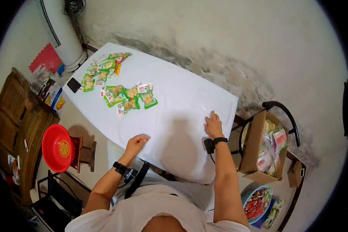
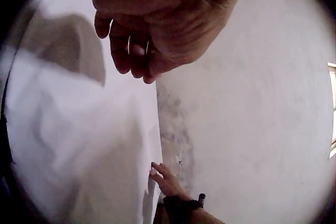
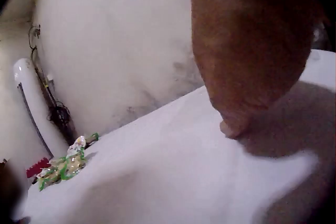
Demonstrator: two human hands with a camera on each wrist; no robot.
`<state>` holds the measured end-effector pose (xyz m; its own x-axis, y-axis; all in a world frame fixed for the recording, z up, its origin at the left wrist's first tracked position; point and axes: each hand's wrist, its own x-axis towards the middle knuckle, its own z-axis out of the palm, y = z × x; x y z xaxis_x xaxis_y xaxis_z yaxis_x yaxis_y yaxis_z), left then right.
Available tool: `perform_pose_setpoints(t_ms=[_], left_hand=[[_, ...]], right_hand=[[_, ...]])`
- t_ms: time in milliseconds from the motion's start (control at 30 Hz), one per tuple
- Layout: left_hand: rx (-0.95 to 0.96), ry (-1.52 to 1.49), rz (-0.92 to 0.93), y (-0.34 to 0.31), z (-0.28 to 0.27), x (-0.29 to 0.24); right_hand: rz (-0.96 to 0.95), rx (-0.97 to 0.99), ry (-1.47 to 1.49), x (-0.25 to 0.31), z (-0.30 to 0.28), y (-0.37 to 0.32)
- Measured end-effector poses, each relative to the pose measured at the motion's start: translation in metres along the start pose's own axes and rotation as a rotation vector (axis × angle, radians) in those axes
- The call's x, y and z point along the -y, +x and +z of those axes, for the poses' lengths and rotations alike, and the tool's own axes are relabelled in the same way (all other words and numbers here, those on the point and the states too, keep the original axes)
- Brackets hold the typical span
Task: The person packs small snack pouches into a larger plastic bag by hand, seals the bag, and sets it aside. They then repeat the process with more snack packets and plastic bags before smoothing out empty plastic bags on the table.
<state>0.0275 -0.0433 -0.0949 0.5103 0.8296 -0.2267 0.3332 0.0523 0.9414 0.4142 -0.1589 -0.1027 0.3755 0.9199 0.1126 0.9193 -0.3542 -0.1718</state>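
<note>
My right hand (image 1: 214, 125) reaches over the right part of the white-covered table (image 1: 174, 96), with its fingertips at the cloth. Faint shiny creases show on the cover just beyond those fingers. Near the front edge hovers my left hand (image 1: 136, 145), its fingers loosely bent and nothing held; the left wrist view shows this hand (image 2: 157, 24) from close by. Several green-and-white snack packets (image 1: 131, 92) lie in a loose group left of centre. Behind them, at the far left end, is a second heap of packets (image 1: 104, 69).
A black phone (image 1: 74, 85) lies at the table's left edge. To the right stand a cardboard box (image 1: 250, 150) of packets, a black curved chair rail (image 1: 294, 123) and a blue basin (image 1: 252, 221) of wrapped items. A red basin (image 1: 50, 149) is at the left on a wooden stool (image 1: 77, 154).
</note>
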Motion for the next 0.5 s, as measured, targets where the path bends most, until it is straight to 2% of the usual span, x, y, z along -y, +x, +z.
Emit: perform_pose_setpoints(t_ms=[33,67,100,133,167,200,233,300,333,367,433,467,500], left_hand=[[0.022,0.010,0.001,-0.001,0.000,-0.006],[0.025,0.023,-0.004,-0.004,-0.002,-0.012],[0.018,-0.008,0.100,0.005,0.002,0.014],[0.026,-0.012,0.125,0.005,0.004,0.010],[0.025,0.042,0.111,0.001,0.004,-0.007],[0.036,0.023,0.091,0.004,0.009,-0.007],[0.046,-0.083,0.196,0.011,0.016,0.006],[0.125,0.010,0.156,0.014,0.026,-0.009],[0.198,-0.112,0.096,0.017,0.034,-0.011],[0.186,-0.115,0.100,0.021,0.048,-0.006],[0.195,-0.350,0.070,0.032,0.070,0.010],[0.188,-0.351,0.076,0.028,0.072,0.001],[0.160,-0.437,-0.023,0.017,0.073,-0.016]], right_hand=[[0.025,0.007,0.004,0.001,0.008,0.006],[0.044,0.097,-0.040,-0.005,0.014,0.012],[-0.015,0.058,-0.044,-0.020,0.034,0.017],[0.050,0.108,-0.059,-0.025,0.041,0.021],[-0.021,0.079,-0.066,-0.025,0.038,0.021],[-0.007,-0.048,0.033,-0.022,0.041,0.021],[0.000,-0.107,0.110,-0.007,0.028,0.017],[-0.112,-0.171,0.026,0.023,0.001,0.013],[-0.198,-0.232,0.049,0.034,0.003,0.007],[-0.277,-0.297,0.066,0.050,0.002,0.001],[-0.334,-0.153,0.060,0.101,-0.009,-0.016],[-0.368,-0.107,0.119,0.123,-0.006,-0.027],[-0.402,-0.061,0.176,0.144,-0.003,-0.039]])
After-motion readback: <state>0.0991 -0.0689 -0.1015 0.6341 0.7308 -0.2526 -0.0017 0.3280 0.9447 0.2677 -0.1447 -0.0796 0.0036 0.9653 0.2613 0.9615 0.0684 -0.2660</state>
